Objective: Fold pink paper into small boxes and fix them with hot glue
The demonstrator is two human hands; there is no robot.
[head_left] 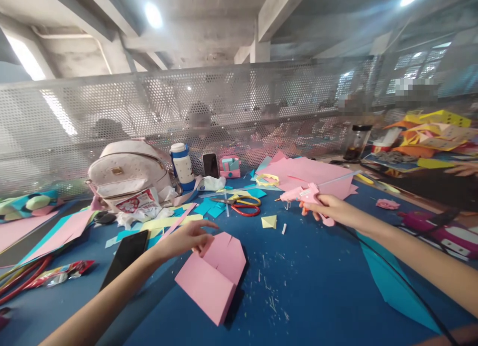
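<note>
My right hand (317, 206) is wrapped round the handle of a pink hot glue gun (304, 192), its nozzle pointing left above the table. A clear glue stick sticks out of its back, and a black cord runs down from the handle. A folded pink paper piece (212, 281), box-like with a raised flap and a small slit, lies in front of me. My left hand (196, 237) is at its upper left edge, bent fingers gripping the paper while the index finger stretches out above it. A small yellow folded paper (269, 221) and a white scrap (284, 229) lie between the hands.
Red and yellow-handled scissors (246, 206) lie among paper scraps. Behind stand a backpack (129, 172), a bottle (182, 167) and a propped phone (210, 165) before a perforated screen. A dark phone (127, 254) lies under my left forearm. Pink sheets (317, 174) and blue paper (396, 281) lie right.
</note>
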